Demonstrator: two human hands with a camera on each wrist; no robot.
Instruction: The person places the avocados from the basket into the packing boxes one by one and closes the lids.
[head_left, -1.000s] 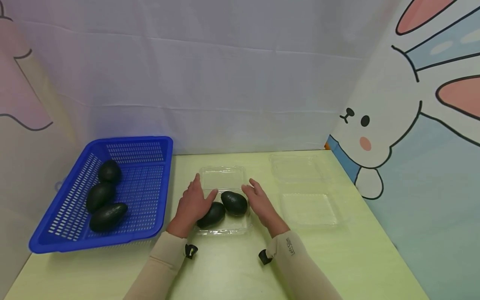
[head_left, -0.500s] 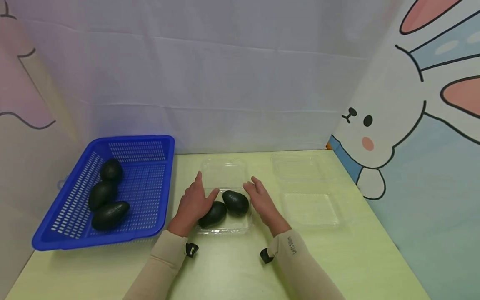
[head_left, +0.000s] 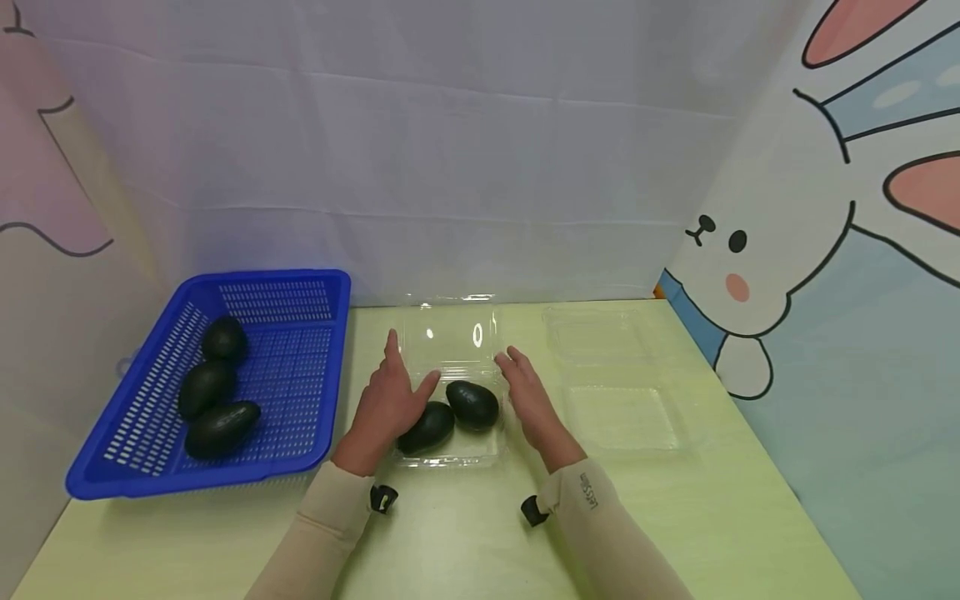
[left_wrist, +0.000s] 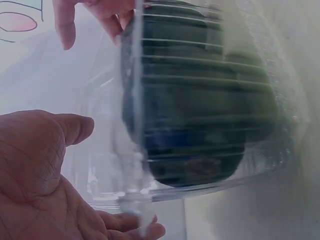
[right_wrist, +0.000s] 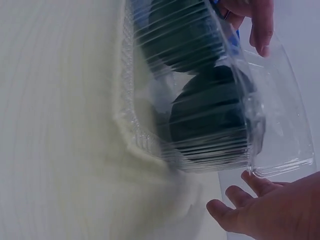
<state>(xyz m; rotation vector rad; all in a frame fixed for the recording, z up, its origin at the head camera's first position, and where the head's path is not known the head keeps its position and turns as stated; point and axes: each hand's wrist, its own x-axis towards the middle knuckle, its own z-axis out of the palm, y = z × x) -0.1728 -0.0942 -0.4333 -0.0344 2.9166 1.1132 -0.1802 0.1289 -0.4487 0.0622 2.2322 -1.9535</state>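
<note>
Two dark green avocados, one at the left (head_left: pixel 426 428) and one at the right (head_left: pixel 472 406), lie in the base of a clear plastic clamshell box (head_left: pixel 450 461). Its hinged lid (head_left: pixel 450 333) stands tilted up at the back. My left hand (head_left: pixel 388 404) is at the box's left side, fingers extended and thumb spread. At the right side is my right hand (head_left: pixel 534 408), fingers nearly straight beside the lid. Both wrist views show fingertips by the lid's edge; firm contact is hard to tell. Ribbed walls blur the avocados (left_wrist: pixel 190 100) in the left wrist view.
A blue plastic basket (head_left: pixel 303 367) at the left holds three more avocados (head_left: pixel 217 429). To the right, a second clear clamshell box (head_left: pixel 622 417) lies spread open on the pale yellow table (head_left: pixel 450 533). A white cloth wall (head_left: pixel 450 167) rises behind the table.
The lid has swung up from lying flat at the back to a tilted stance. Both hands have shifted slightly farther back with it. The avocados stay in place.
</note>
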